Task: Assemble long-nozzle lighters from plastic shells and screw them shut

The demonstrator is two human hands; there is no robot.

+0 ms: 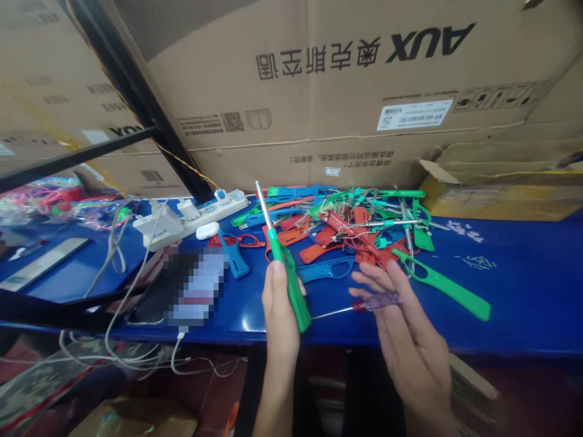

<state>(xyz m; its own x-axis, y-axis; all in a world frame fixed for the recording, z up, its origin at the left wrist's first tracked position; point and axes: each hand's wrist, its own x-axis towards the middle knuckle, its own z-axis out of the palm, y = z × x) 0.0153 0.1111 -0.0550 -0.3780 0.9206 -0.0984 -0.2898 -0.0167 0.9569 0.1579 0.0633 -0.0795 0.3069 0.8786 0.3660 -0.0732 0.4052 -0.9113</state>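
Observation:
My left hand (281, 303) is wrapped round a green long-necked lighter (295, 294), its metal tube pointing up and away. In my right hand (405, 328) lies a screwdriver (376, 301) with a clear purple and red handle, resting along the fingers. The screwdriver's thin shaft points left, and its tip is at the lower end of the lighter; whether it touches a screw is too small to tell. Beyond both hands lies a heap of red, blue and green lighter shells and metal tubes (355, 224). A green shell half (450, 288) lies right of my right hand.
The blue table (523, 267) carries a white power strip (214, 209), a white earphone case (207, 230) and a phone (200, 291) on a cable at left. A large cardboard box (319, 121) stands behind. An open yellow-brown box (501, 191) sits at back right. Black frame bars (82, 155) cross the left side.

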